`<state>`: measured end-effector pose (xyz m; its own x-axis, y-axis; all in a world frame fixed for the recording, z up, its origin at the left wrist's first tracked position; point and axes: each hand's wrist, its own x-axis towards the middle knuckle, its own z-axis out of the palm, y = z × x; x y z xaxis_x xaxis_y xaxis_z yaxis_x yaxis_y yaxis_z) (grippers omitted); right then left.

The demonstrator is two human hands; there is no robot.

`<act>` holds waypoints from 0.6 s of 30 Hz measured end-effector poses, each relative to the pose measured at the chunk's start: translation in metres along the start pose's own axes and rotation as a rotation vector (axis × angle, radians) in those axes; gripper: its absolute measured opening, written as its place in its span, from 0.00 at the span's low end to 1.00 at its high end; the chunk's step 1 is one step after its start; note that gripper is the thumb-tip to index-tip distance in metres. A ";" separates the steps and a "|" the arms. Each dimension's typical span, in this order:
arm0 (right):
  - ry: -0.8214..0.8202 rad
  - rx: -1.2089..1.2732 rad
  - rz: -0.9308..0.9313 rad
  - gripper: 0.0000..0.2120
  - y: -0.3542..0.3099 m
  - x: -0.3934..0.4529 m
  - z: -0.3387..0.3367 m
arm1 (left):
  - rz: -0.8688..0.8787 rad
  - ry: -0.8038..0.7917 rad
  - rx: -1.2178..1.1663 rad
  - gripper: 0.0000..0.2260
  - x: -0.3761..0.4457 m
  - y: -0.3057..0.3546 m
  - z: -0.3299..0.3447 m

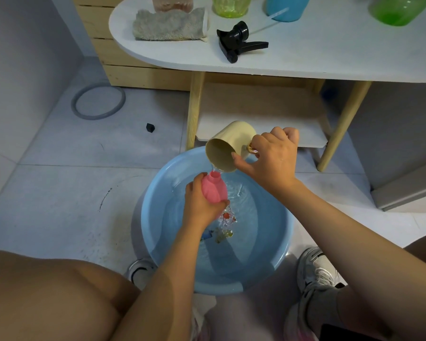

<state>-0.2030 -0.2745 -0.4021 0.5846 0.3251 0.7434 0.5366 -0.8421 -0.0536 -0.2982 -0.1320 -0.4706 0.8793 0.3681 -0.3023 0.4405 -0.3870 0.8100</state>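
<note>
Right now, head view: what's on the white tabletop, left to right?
Grey fluffy cloth → yellow-green ribbed plastic bottle → blue plastic bottle → green plastic bottle. Skipped for overlap: pale pink ribbed bottle behind the cloth, black plastic spray head in front of the yellow-green bottle.

Along the top edge we lose the upper parts of four bottles: the pale pink bottle point(172, 2), the yellow-green bottle point(230, 4), the blue bottle point(289, 7) and, at the upper right, the green bottle point(399, 9). At centre, the left hand point(202, 205) covers the lower body of the small pink bottle point(213, 188), and the right hand point(271, 161) hides most of the handle of the cup point(229, 143). We cannot make out the coloured bits point(225, 227) under the rippling water point(256, 210) in the basin point(231, 279), nor the small black object point(150, 127) at middle left.
</note>
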 end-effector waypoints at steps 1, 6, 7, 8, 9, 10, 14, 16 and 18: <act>0.005 0.000 -0.007 0.22 0.000 0.000 0.000 | -0.002 0.000 -0.003 0.38 0.000 0.000 0.000; 0.011 -0.015 -0.027 0.22 0.001 0.000 0.000 | 0.006 0.006 0.003 0.39 0.000 0.000 0.000; 0.017 -0.013 -0.029 0.22 0.001 0.000 0.000 | 0.004 0.005 -0.001 0.38 0.000 0.000 0.000; 0.022 -0.010 -0.031 0.22 0.002 0.000 0.000 | 0.001 0.003 -0.004 0.38 0.000 0.000 0.000; 0.027 -0.006 -0.033 0.22 0.002 0.001 0.000 | 0.000 0.001 -0.004 0.38 0.000 0.000 0.000; 0.034 -0.002 -0.036 0.22 0.002 0.001 0.000 | 0.000 0.000 -0.001 0.38 0.000 0.000 0.000; 0.045 0.004 -0.054 0.22 0.001 0.002 0.000 | -0.004 0.005 0.014 0.38 0.001 -0.001 0.000; 0.042 0.001 -0.059 0.22 0.000 0.002 0.000 | -0.003 0.009 0.012 0.39 0.002 0.000 0.000; 0.034 -0.002 -0.061 0.22 0.000 0.002 0.000 | 0.006 0.014 0.014 0.39 0.002 0.000 0.000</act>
<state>-0.2015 -0.2742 -0.4004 0.5297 0.3607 0.7676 0.5692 -0.8222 -0.0065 -0.2964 -0.1315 -0.4714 0.8795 0.3772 -0.2902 0.4376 -0.4009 0.8049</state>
